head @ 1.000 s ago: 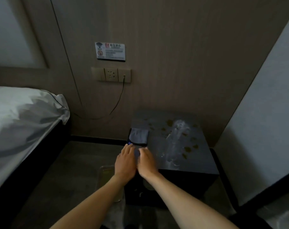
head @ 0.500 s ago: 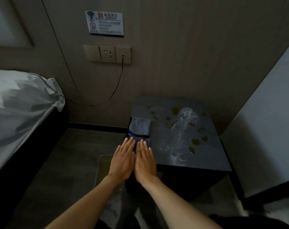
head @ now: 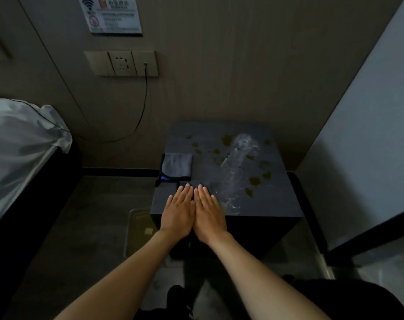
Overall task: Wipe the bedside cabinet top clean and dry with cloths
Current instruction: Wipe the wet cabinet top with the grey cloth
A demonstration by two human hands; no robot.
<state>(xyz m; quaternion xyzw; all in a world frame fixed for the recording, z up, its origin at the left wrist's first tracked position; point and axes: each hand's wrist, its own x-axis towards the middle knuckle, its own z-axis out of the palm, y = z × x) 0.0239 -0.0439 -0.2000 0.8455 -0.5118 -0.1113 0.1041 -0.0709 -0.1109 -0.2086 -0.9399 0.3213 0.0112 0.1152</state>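
Observation:
The dark bedside cabinet (head: 275,199) stands against the wall. Its top carries brown spots (head: 254,180) and a whitish wet streak (head: 237,167). A folded grey cloth (head: 176,166) lies at the top's left edge. A darker cloth (head: 196,183) sits just in front of it, partly hidden by my fingertips. My left hand (head: 179,211) and my right hand (head: 209,212) lie flat, side by side, palms down over the cabinet's front left corner, fingers extended and holding nothing.
A bed with white sheets (head: 18,146) is on the left. A wall socket (head: 122,63) with a plugged cable (head: 141,116) and a sign (head: 111,16) are above. A clear plastic container (head: 138,229) stands on the floor by the cabinet. A pale wall (head: 369,146) closes the right.
The view has moved closer and tilted down. Both hands have stayed flat together and slid slightly forward, so the fingertips now reach the darker cloth.

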